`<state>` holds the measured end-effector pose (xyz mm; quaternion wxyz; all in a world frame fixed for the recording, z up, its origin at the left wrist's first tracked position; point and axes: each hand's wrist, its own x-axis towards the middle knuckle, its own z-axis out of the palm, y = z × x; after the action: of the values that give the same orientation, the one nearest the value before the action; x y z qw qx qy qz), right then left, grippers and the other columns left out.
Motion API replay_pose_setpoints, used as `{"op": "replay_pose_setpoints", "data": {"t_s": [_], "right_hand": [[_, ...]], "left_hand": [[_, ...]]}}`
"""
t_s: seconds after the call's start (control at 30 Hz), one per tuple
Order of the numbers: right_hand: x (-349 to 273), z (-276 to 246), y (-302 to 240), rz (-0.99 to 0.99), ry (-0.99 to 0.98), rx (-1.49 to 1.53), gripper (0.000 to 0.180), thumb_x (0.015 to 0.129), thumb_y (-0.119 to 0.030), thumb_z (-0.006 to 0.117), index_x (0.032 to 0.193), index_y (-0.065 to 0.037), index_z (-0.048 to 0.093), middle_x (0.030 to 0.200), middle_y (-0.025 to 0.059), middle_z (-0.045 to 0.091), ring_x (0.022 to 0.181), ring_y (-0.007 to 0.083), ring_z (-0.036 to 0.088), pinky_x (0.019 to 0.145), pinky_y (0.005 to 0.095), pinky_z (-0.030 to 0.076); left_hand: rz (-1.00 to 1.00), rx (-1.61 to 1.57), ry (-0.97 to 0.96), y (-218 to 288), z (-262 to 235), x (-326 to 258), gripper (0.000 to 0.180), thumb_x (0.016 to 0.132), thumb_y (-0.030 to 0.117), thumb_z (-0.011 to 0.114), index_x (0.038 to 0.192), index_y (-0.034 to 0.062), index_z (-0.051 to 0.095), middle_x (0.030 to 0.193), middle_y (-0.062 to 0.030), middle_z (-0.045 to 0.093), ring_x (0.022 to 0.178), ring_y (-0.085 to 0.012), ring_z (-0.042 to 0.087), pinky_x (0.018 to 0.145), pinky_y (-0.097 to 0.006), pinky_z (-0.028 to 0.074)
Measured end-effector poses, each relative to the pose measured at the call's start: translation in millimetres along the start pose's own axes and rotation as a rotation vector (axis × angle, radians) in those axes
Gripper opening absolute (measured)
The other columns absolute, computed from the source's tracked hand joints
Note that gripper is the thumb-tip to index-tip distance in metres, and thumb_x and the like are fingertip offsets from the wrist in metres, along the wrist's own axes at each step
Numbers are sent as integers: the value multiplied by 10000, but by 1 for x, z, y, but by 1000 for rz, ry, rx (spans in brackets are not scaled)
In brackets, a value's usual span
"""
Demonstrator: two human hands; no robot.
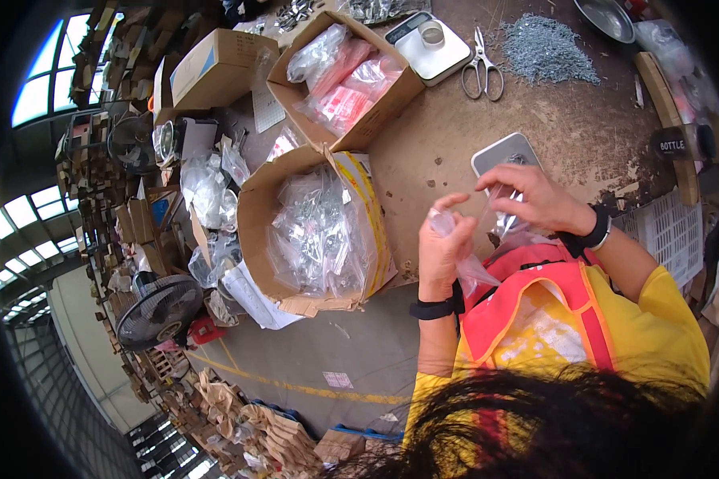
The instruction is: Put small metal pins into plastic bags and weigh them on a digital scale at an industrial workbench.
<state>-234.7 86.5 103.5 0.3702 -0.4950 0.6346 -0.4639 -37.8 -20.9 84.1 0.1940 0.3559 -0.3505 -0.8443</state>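
Both hands worked over a clear plastic bag (pixel 487 227) at the table's (pixel 583 136) edge. The left hand (pixel 442 243) pinched the bag's mouth, while the right hand (pixel 531 195) held its upper edge just above. A grey scale (pixel 505 153) lay right behind them. Farther off sat scissors (pixel 482 65), a heap of small metal parts (pixel 545 48), and 2 open cardboard boxes (pixel 311 231) of bagged hardware.

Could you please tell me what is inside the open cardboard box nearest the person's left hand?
The cardboard box is filled with clear plastic bags holding small metal parts. Only the top layer shows; whatever lies beneath the bags and the box's bottom are covered.
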Motion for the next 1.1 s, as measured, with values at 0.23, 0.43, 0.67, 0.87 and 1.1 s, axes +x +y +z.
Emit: {"op": "replay_pose_setpoints", "data": {"t_s": [0.23, 0.43, 0.67, 0.87, 1.1], "right_hand": [[0, 10, 16, 171, -71, 178, 306, 894, -43, 713, 1174, 3, 601, 809, 28, 672, 716, 84, 626, 670, 259, 508], [20, -91, 150, 275, 439, -335, 293, 838, -173, 780, 1020, -26, 603, 819, 96, 648, 732, 220, 641, 674, 361, 521], [62, -120, 223, 128, 556, -791, 347, 844, -123, 746, 1104, -59, 525, 1038, 177, 575, 929, 414, 600, 775, 480, 507], [57, -136, 251, 189, 550, -803, 161, 867, -37, 630, 1010, -45, 555, 912, 189, 581, 876, 418, 603, 769, 496, 496], [29, -131, 197, 256, 561, -352, 101, 858, -60, 657, 928, -17, 599, 788, 92, 635, 698, 200, 631, 637, 326, 504]], "left_hand": [[-41, 399, 63, -12, 4, -2, 125, 904, 133, 788, 950, 41, 716, 719, 70, 578, 582, -20, 466, 511, -199, 326], [72, 493, 197, -11, -11, -2, 137, 904, 129, 787, 850, 43, 696, 702, 63, 577, 610, -30, 482, 543, -203, 356], [95, 459, 361, -10, -9, 6, 141, 901, 87, 784, 843, 50, 660, 715, 52, 573, 606, -29, 468, 539, -200, 354], [135, 447, 430, -12, -13, 11, 127, 893, 78, 786, 903, 45, 664, 751, 42, 596, 624, -39, 494, 558, -203, 370], [143, 400, 470, -19, -30, 13, 143, 885, 117, 796, 945, 37, 694, 774, 28, 609, 649, -59, 511, 590, -221, 386]]}}
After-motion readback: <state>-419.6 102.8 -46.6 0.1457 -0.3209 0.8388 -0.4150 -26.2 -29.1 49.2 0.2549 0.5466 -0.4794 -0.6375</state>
